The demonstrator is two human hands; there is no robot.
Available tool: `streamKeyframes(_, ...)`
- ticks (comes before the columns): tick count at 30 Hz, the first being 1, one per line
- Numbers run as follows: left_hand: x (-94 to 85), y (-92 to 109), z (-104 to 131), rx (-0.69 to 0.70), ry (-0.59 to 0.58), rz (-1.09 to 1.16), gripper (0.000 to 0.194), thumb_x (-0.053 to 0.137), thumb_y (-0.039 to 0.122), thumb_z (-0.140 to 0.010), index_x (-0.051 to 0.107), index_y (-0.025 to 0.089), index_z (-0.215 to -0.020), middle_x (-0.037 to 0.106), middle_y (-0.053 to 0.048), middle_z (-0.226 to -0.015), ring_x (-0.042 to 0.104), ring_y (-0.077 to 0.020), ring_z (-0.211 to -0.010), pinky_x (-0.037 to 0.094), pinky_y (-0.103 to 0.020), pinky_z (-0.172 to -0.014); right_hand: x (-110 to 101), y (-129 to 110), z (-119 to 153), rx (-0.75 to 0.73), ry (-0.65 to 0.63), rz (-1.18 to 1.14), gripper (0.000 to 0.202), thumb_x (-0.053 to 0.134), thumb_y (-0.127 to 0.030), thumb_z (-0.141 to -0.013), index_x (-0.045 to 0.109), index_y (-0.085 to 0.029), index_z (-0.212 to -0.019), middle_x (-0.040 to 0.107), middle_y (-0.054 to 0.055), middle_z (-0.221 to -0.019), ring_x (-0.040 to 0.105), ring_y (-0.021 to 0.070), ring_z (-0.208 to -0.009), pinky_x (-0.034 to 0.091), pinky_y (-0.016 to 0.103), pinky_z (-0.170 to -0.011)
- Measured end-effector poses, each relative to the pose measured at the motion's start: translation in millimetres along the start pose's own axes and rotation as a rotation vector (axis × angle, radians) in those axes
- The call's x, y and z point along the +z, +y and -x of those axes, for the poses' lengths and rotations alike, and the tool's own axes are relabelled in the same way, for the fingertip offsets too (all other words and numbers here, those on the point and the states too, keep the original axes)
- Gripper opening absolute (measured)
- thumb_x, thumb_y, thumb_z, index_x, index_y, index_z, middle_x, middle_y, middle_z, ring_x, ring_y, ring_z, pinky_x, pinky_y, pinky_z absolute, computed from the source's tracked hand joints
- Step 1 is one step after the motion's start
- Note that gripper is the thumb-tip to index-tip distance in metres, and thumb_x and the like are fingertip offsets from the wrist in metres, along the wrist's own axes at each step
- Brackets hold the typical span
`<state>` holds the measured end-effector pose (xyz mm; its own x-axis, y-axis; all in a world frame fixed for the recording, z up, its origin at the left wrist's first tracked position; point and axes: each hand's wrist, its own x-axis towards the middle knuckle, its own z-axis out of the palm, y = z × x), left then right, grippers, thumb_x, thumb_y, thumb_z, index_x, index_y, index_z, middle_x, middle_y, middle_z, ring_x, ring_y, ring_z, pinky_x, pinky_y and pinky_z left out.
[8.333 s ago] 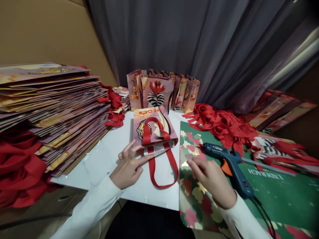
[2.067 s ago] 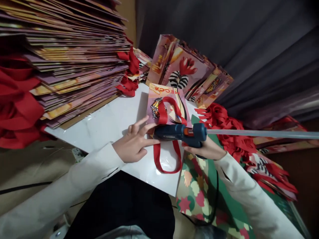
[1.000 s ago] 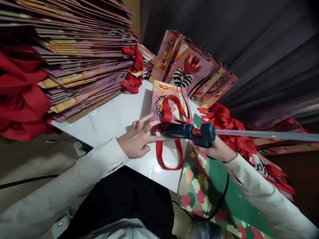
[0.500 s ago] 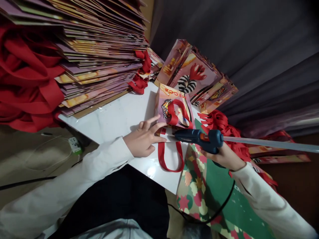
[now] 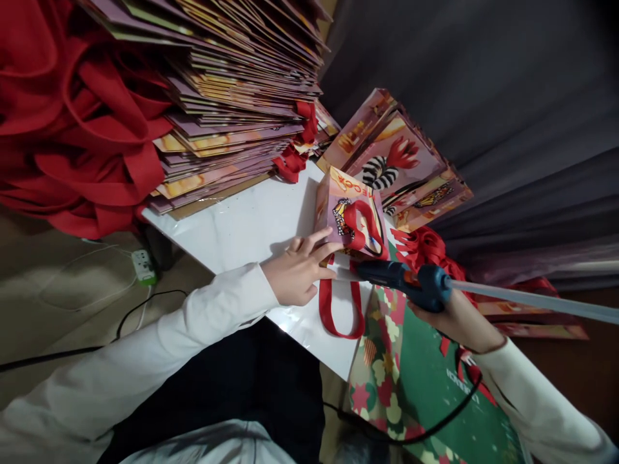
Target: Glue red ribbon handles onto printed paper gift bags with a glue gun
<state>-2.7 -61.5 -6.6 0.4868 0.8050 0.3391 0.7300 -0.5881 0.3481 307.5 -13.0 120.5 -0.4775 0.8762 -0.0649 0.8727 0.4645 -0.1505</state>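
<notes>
A small printed paper bag (image 5: 327, 209) lies on the white board, with a red ribbon handle (image 5: 371, 222) looped over its upper face. A second red ribbon handle (image 5: 342, 334) hangs from its near edge over the board. My left hand (image 5: 294, 276) rests against the bag's near left side, fingers spread, fingertips touching the bag and its pale inner flap. In my right hand (image 5: 467, 320) is a dark blue glue gun (image 5: 411, 282), its nozzle pointing left at the flap near the ribbon. A long translucent glue stick (image 5: 527, 301) sticks out of its back.
Tall stacks of folded printed bags (image 5: 232, 122) stand at the left beside heaped red ribbons (image 5: 97, 148). Finished-looking bags (image 5: 401, 158) lean by the grey curtain (image 5: 459, 77). A green patterned bag (image 5: 430, 367) is at right, crossed by a black cord (image 5: 435, 430). A power strip (image 5: 143, 267) lies below.
The whole view has shifted, so things sit farther right. Relative to the small bag, the glue gun has moved slightly right and tilts a little more. My left hand keeps its place on the bag.
</notes>
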Motion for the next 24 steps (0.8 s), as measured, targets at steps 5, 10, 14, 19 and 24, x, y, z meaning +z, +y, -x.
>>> streamKeyframes(5,0.6,0.1,0.5,0.011,0.014,0.001,0.047,0.058,0.018,-0.074,0.068,0.032,-0.117,0.030,-0.005,-0.153,0.015,-0.0416,-0.144,0.038,-0.053,-0.095,0.0,-16.6,2.4,-0.019,-0.014,0.069,0.030,0.056,-0.035,-0.075,0.060,-0.018,-0.099,0.067,0.007,-0.084,0.064,0.0254,-0.076,0.054,0.034,-0.065)
streamKeyframes(10,1.3,0.1,0.3,0.015,0.028,0.009,0.043,0.058,0.019,-0.075,0.069,0.032,-0.114,0.032,-0.006,-0.152,0.016,-0.0406,-0.144,0.037,-0.052,-0.092,5.4,-33.6,5.6,0.041,-0.001,0.193,0.027,0.052,-0.035,-0.073,0.060,-0.021,-0.095,0.066,0.006,-0.073,0.065,0.0270,-0.071,0.052,0.035,-0.062)
streamKeyframes(14,5.1,0.0,0.3,0.035,0.081,0.005,0.056,0.058,0.018,-0.074,0.062,0.039,-0.126,0.035,-0.005,-0.151,0.015,-0.0392,-0.145,0.037,-0.049,-0.090,3.6,-48.5,-0.4,0.031,-0.035,0.237,0.020,0.050,-0.034,-0.071,0.058,-0.021,-0.085,0.065,0.006,-0.070,0.064,0.0257,-0.063,0.051,0.036,-0.059)
streamKeyframes(19,7.5,-0.2,1.6,0.040,0.125,-0.025,0.069,0.057,0.017,-0.073,0.051,0.046,-0.135,0.035,-0.002,-0.151,0.016,-0.0364,-0.145,0.036,-0.046,-0.091,-1.9,-61.2,-10.6,0.006,-0.091,0.316,0.018,0.048,-0.033,-0.070,0.060,-0.021,-0.077,0.063,0.006,-0.063,0.062,0.0254,-0.056,0.047,0.036,-0.052)
streamKeyframes(24,8.2,1.1,2.1,0.050,0.135,-0.027,0.067,0.056,0.017,-0.074,0.052,0.043,-0.136,0.037,-0.004,-0.152,0.017,-0.0359,-0.145,0.036,-0.047,-0.091,-4.0,-57.9,-13.7,-0.041,-0.089,0.294,0.017,0.054,-0.030,-0.069,0.065,-0.023,-0.079,0.064,0.004,-0.062,0.061,0.0233,-0.054,0.048,0.034,-0.051)
